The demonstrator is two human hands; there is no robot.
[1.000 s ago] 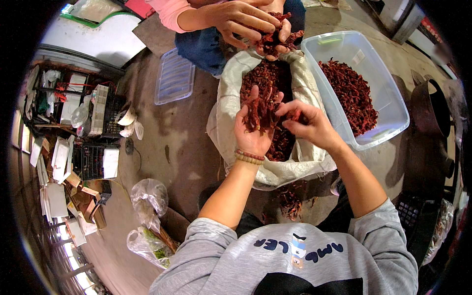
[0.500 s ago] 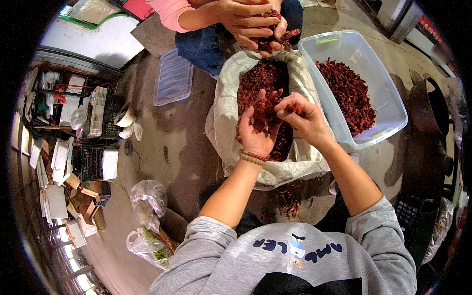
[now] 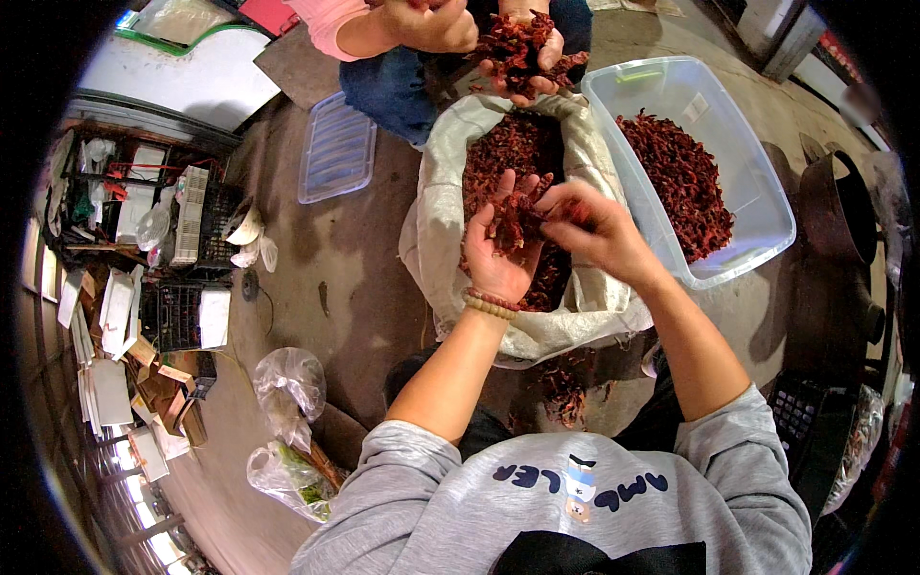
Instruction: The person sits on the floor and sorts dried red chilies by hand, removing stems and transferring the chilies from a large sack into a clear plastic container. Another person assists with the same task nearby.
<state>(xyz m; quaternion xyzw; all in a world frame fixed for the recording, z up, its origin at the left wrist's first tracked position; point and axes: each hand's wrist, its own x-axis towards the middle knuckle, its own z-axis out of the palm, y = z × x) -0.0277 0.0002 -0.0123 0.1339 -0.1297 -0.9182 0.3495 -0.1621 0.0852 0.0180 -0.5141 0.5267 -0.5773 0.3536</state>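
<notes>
My left hand (image 3: 502, 268), palm up and fingers loosely curled, cradles a small heap of dark red, shrivelled dried pieces (image 3: 517, 222) over the sack. Their exact kind is not clear. My right hand (image 3: 586, 222) is closed, thumb and fingers pinched at the heap's right side; dark red bits show at its fingertips. Both hands are above a white woven sack (image 3: 436, 216) with its rim rolled down, filled with the same dried pieces (image 3: 498, 153). At the sack's far edge another person's hand (image 3: 551, 57) holds a clump of them, while that person's other hand (image 3: 436, 27) is apart from it.
A clear plastic bin (image 3: 757, 244) partly filled with dried red pieces (image 3: 676, 182) stands right of the sack. Its ribbed lid-like panel (image 3: 337, 149) lies on the floor at left. Scraps (image 3: 565, 398) lie before the sack. Plastic bags (image 3: 289, 383) and crates (image 3: 177, 316) are farther left.
My right hand has moved slightly and turned, its fingers now closer to the heap in my left palm. The other person's hands have separated, one going up and left.
</notes>
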